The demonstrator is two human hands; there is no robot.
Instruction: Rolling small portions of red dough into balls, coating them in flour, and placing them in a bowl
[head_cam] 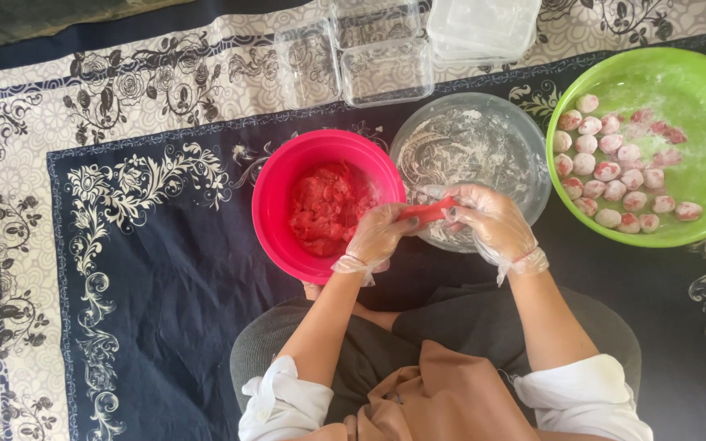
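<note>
Red dough piece [431, 211] sits mid-frame, pinched between both gloved hands: left hand [377, 235] grips its left end, right hand [490, 220] closes on its right end. Pink bowl [279, 196] of red dough just left, floured clear bowl [525, 147] behind, green bowl [696, 73] of coated balls far right.

Both hands gloved: left hand [379, 233] and right hand [492, 220] in thin, clear, crinkled plastic gloves, loose at the wrists, cuffs bunched into ruffles. Dark polish shows on nails through the film. Forearms bare. White sleeves [288, 404] pushed up to the elbows, fabric gathered in folds. Grey-olive trousers [467, 322] over the knees. Tan-brown cloth [443, 392] draped over the lap
</note>
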